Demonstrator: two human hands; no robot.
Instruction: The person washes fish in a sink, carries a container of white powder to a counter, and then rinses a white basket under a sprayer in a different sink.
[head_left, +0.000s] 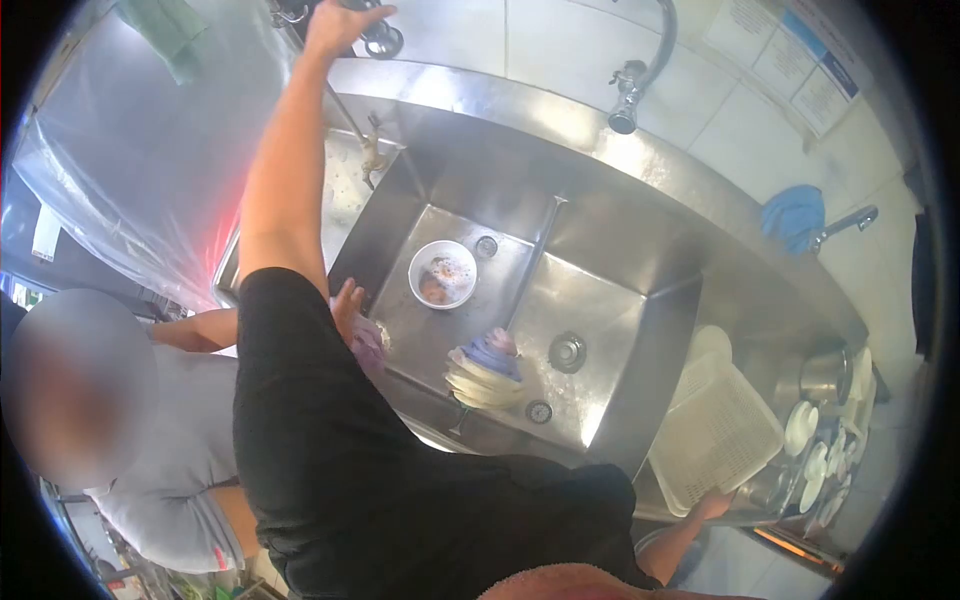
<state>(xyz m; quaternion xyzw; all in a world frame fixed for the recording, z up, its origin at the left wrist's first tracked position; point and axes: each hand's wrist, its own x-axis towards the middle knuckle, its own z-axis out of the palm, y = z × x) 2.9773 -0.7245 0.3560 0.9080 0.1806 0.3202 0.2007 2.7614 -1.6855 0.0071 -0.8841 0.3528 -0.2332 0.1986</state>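
Stretched toward the top edge, my left hand (340, 25) is on a metal tap (383, 40) at the wall, its upper part cut off by the frame. At the lower right, my right hand (712, 503) holds the near edge of a white perforated basket (715, 440), which lies tilted in the right part of the sink. A white bowl (416, 276) with foamy liquid and something brownish inside stands in the left basin (400, 335). A stack of cream, blue and pink items (485, 373) sits beside the divider, nearer my body.
A co-worker (180, 410) in grey stands at the left, with one hand (347, 305) by a pink cloth (370, 345) at the basin edge. Dishes (800, 427) and a metal pot (825, 376) lie at the right. Another tap (623, 110) hangs over the sink's back rim.
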